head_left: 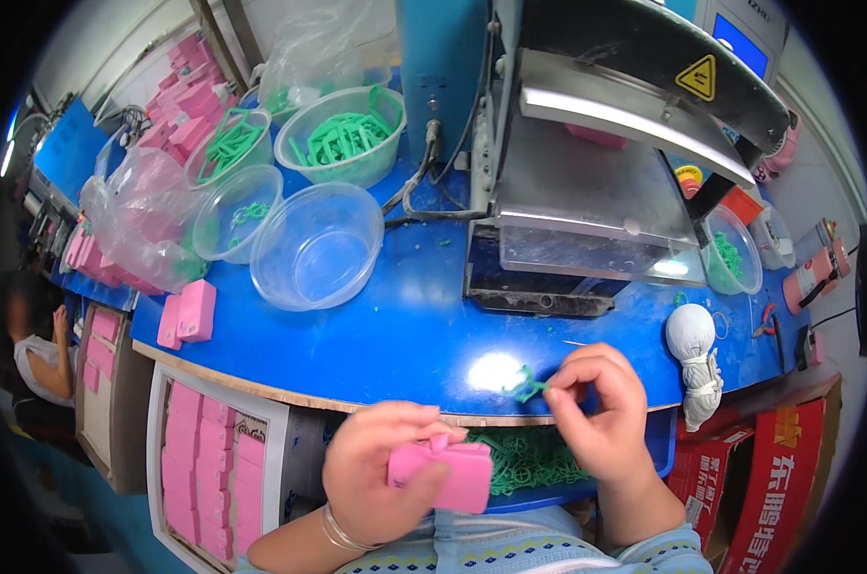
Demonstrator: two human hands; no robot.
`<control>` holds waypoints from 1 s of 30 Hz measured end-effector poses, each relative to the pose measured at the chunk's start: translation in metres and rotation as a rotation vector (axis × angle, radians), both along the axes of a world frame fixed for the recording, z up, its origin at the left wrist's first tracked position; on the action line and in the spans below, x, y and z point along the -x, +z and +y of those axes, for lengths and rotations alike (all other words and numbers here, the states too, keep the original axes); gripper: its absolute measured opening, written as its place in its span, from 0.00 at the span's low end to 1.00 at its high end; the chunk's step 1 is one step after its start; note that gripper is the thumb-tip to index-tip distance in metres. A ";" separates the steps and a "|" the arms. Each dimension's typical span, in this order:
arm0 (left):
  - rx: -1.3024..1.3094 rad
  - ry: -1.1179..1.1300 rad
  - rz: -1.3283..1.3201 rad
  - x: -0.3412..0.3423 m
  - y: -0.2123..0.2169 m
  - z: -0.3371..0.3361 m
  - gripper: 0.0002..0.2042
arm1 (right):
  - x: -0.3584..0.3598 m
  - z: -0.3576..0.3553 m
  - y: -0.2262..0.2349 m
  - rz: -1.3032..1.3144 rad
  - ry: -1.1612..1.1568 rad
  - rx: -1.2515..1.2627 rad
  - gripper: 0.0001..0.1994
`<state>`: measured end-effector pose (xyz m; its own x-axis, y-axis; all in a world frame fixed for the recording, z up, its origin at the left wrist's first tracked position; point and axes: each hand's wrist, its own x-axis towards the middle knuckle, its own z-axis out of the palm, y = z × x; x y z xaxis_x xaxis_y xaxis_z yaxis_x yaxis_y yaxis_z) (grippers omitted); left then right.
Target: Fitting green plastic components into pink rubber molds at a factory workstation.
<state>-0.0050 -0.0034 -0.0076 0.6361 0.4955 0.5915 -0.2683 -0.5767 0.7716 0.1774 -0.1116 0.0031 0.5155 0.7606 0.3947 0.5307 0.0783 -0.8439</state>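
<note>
My left hand [381, 469] is closed around a pink rubbery block [462, 478], held low in front of me near the table's front edge. Between thumb and fingertips, my right hand [601, 402] pinches a small green branching piece [524, 385] just above the blue tabletop. Below the hands, a blue tray [665, 442] holds a heap of green openwork pieces [524, 459]; its left part is hidden behind my left hand and the pink block.
A machine with a metal plate [596, 182] stands at centre right. Plastic tubs [317, 247], some with green pieces, sit at the left. Two pink blocks [195, 311] stand near the front-left edge. A white cloth bundle [690, 335] lies right. A seated person [46, 364] is far left.
</note>
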 end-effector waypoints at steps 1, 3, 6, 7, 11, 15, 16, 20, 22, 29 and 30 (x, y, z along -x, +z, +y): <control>0.463 -0.032 -0.090 -0.001 0.000 -0.001 0.17 | -0.004 -0.003 0.001 0.026 -0.058 0.065 0.04; 1.026 -0.127 -0.101 -0.001 -0.001 0.005 0.11 | -0.016 -0.011 0.001 0.045 -0.180 0.169 0.04; 1.440 -0.393 -0.289 0.002 -0.010 0.013 0.11 | -0.030 -0.023 0.003 -0.130 -0.350 0.265 0.04; 1.442 -0.437 -0.292 0.003 -0.017 0.015 0.18 | -0.033 -0.026 0.002 -0.137 -0.363 0.268 0.04; 1.662 -0.417 -0.287 -0.001 -0.012 0.013 0.25 | -0.044 -0.037 0.000 -0.276 -0.501 0.316 0.04; 1.700 -0.466 -0.309 -0.001 -0.015 0.014 0.27 | -0.049 -0.038 -0.002 -0.308 -0.569 0.368 0.04; 1.698 -0.473 -0.306 -0.003 -0.014 0.014 0.27 | -0.050 -0.038 -0.003 -0.310 -0.576 0.366 0.04; 1.765 -0.378 -0.315 -0.005 -0.007 0.008 0.28 | -0.047 -0.038 -0.005 -0.467 -0.623 0.335 0.05; 1.780 -0.342 -0.329 -0.004 -0.007 0.007 0.29 | -0.039 -0.033 -0.005 -0.515 -0.607 0.268 0.06; 1.517 -0.485 -0.187 -0.020 -0.004 -0.015 0.30 | 0.024 -0.012 -0.004 0.425 0.422 0.045 0.05; 1.381 -0.578 -0.214 -0.020 -0.006 -0.016 0.29 | 0.030 -0.012 -0.012 0.563 0.412 0.074 0.05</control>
